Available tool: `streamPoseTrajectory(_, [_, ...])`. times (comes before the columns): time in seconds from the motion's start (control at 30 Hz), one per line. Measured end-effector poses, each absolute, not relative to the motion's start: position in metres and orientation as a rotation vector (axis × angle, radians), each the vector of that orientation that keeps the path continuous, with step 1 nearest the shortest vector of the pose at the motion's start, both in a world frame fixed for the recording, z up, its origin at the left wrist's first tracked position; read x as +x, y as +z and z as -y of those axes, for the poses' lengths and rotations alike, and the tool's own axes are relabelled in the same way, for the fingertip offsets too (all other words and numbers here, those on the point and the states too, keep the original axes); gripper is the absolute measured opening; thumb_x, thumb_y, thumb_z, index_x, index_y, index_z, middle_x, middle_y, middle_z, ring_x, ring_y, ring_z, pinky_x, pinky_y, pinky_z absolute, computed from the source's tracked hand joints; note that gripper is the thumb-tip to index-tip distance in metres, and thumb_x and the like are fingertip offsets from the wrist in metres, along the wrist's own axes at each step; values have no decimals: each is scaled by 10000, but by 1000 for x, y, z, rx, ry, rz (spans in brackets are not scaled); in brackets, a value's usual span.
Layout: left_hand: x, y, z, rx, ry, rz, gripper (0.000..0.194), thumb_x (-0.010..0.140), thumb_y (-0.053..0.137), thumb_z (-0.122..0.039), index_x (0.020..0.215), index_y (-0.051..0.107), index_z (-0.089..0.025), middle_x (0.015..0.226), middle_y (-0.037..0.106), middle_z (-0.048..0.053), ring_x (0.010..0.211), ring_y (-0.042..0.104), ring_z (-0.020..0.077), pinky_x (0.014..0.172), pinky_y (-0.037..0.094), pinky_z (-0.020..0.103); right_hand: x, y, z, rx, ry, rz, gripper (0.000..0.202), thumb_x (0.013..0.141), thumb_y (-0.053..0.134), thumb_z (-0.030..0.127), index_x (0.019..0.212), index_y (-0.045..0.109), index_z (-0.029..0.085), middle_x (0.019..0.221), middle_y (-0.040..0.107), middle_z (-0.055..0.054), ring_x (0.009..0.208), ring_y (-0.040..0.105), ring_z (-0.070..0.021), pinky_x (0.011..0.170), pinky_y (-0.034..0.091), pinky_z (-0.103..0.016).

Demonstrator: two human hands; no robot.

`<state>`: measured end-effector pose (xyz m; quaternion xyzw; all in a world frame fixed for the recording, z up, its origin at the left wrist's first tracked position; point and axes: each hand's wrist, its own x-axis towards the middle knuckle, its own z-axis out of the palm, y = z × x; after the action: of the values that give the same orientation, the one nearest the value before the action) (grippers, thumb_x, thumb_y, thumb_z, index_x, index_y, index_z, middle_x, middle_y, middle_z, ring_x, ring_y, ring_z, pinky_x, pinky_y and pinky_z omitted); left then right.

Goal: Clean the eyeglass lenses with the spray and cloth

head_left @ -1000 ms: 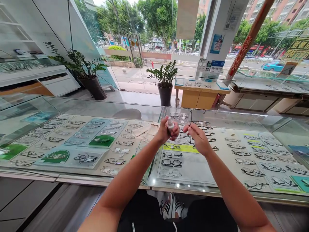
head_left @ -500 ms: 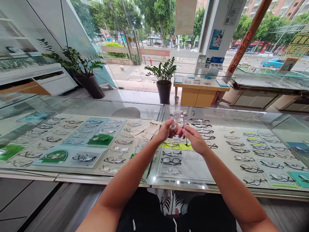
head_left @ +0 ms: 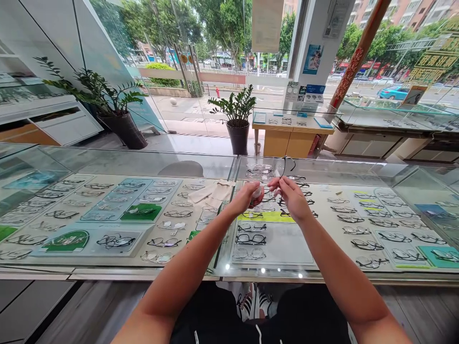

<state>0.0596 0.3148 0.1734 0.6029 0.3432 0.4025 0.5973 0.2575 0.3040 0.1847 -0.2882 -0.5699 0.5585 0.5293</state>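
Observation:
My left hand (head_left: 247, 199) is closed around a small white bottle (head_left: 257, 192), most of it hidden by the fingers. Just to its right, my right hand (head_left: 293, 199) pinches a pair of eyeglasses (head_left: 284, 167) with thin dark temples. The eyeglasses stand up above the fingertips, and part of the frame is hidden or too fine to make out. Both hands are over the glass display counter, close together. A cream-coloured cloth (head_left: 211, 192) lies on the counter, left of my left hand.
Rows of eyeglasses (head_left: 252, 238) lie inside the glass counter (head_left: 272, 273) on both sides. A potted plant (head_left: 237, 136) stands beyond it, with a wooden display table (head_left: 292, 138) to its right. A second potted plant (head_left: 124, 129) is farther left, by the glass front.
My right hand has moved slightly right and turned the eyeglasses, so they now point up above the fingers. My left hand has moved slightly lower with the bottle. The view has shifted a little.

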Motion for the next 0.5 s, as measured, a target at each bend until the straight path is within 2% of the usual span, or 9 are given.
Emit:
streamPoseTrajectory(0.2, [65,169,-312,1510,901,-835,702,910,496,-818,589,530,-194,484,423,-14,416,338,86,432,240,242,258,185,-306,-706,1370,1280,335,973,705,595,922,758,269,1058,732,-42,896,603,-193,762,468,-329])
streamPoseTrajectory(0.33, [59,166,-318,1423,1009,-807,703,897,506,-850,643,546,-195,546,455,-12,454,374,96,427,251,235,257,184,-305,-693,1373,1282,337,975,703,601,934,766,273,1074,734,-47,911,609,-196,759,473,-328])
streamPoseTrajectory(0.4, [49,165,-327,1403,1133,-825,697,901,520,-859,695,565,-195,610,499,-2,513,449,112,464,359,240,258,184,-305,-690,1371,1268,332,973,709,599,934,769,275,1074,734,-51,933,605,-202,748,473,-324])
streamPoseTrajectory(0.5, [25,162,-348,1332,1429,-978,571,911,609,-763,807,596,-201,726,573,15,654,564,149,640,549,297,258,186,-305,-697,1363,1254,323,961,721,595,927,765,276,1083,730,-53,942,607,-207,738,478,-325])
